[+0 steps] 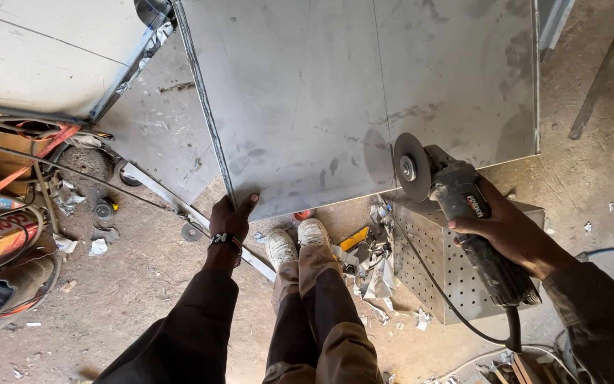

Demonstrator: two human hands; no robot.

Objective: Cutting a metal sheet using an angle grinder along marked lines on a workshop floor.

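Note:
A large grey sheet-metal panel (364,92) fills the upper middle of the head view. My left hand (230,219) grips its lower left corner, thumb on top, with a beaded band at the wrist. My right hand (507,229) is wrapped around the black body of an angle grinder (474,227), held out to the right. The grinder's round disc (411,166) stands just off the panel's lower edge. Its black cable (449,306) trails down past the grinder. My legs and white shoes (297,242) stand below the panel.
A perforated metal box (435,270) sits under the grinder, with metal scraps (367,267) beside it. A second grey panel (44,50) lies at top left. Orange straps, cables and loose discs (87,162) clutter the left. The ground is dirt.

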